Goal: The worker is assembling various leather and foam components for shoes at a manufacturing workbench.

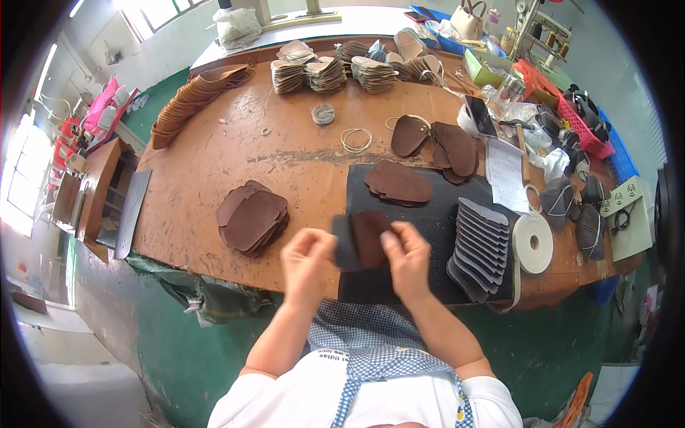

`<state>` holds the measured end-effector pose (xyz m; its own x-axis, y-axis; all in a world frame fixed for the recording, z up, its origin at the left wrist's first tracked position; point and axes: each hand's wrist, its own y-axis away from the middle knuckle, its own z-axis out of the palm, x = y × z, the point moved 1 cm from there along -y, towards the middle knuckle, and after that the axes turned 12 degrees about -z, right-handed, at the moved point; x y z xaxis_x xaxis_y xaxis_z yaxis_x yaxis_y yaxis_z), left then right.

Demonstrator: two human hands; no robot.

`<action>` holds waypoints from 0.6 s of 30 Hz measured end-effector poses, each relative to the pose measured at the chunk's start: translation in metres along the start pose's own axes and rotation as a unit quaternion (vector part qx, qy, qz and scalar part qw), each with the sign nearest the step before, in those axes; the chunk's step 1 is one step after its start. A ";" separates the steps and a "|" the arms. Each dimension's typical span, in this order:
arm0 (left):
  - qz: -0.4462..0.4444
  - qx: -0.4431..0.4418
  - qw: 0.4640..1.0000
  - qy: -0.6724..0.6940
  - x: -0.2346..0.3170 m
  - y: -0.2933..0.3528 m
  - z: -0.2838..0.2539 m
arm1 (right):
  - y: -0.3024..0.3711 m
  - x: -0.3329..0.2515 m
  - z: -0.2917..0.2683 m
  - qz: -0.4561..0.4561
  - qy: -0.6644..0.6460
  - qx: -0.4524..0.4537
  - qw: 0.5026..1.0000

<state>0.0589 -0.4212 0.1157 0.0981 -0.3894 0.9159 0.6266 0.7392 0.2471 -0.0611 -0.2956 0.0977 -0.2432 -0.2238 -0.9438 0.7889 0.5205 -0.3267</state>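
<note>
Between my hands, above the near edge of a black mat [366, 287], are two flat pieces overlapping side by side. My left hand [303, 267] pinches the edge of a dark grey piece [344, 244]. In my right hand [409, 267], a dark brown leather piece [370, 239] is gripped at its right side. Both are slightly blurred. A loose pile of brown leather pieces [253, 218] lies left of my hands. Beyond them, a smaller brown stack [399, 182] rests on the mat. A fanned row of grey sole-shaped pieces [479, 248] sits to the right.
A roll of white tape [533, 243] stands at the right. More brown pieces [454, 150], a paper sheet [506, 175] and a phone [481, 116] lie beyond. Tan stacks [327, 74] line the far edge; a curved orange-brown row [187, 105] is far left. A small round tin [323, 114] sits mid-table.
</note>
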 end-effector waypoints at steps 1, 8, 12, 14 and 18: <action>0.049 0.036 0.998 0.026 0.009 -0.007 -0.017 | -0.013 -0.001 -0.015 0.006 0.075 0.039 0.996; 0.151 0.093 0.971 -0.160 0.039 0.011 -0.024 | -0.022 -0.022 -0.015 -0.123 0.248 0.009 0.961; 0.079 -0.077 0.956 -0.273 0.011 0.009 0.009 | -0.001 -0.019 0.020 -0.090 0.067 -0.114 0.987; 0.345 0.056 0.831 -0.432 0.019 0.009 0.007 | -0.010 -0.007 0.018 0.057 -0.176 -0.110 0.977; 0.142 -0.007 0.940 -0.309 0.021 -0.018 -0.021 | -0.033 0.001 0.015 0.069 -0.192 -0.234 0.951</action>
<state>0.0663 -0.4544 0.1243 -0.2023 0.2199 0.9543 0.6532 0.7564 -0.0358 -0.0791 -0.3249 0.1087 0.1384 -0.3638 -0.9211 0.4388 0.8564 -0.2723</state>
